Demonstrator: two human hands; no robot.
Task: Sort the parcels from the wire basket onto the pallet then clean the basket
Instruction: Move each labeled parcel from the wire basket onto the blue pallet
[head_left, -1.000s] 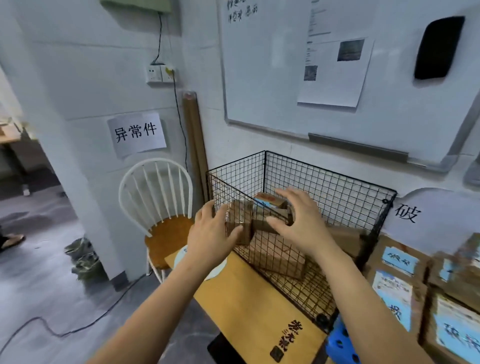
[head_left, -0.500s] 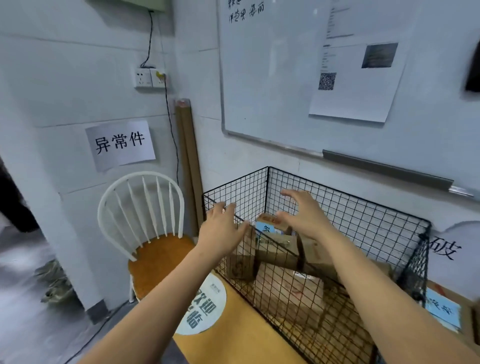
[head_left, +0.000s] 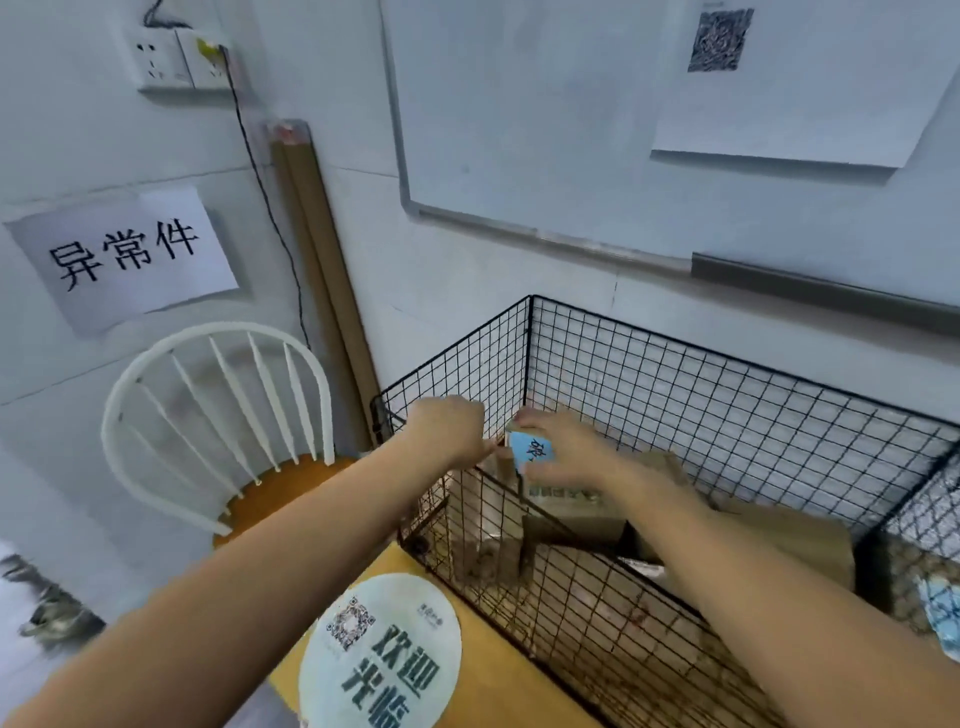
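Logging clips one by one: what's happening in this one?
A person leans both arms into a black wire basket on a wooden table. The right hand holds a small cardboard parcel with a blue label at the top of the pile, fingers over it, thumb beneath. The left hand sits at the parcel's left side, by the basket's corner; whether its grip is on anything is unclear. More brown parcels lie in the basket. No pallet is in view.
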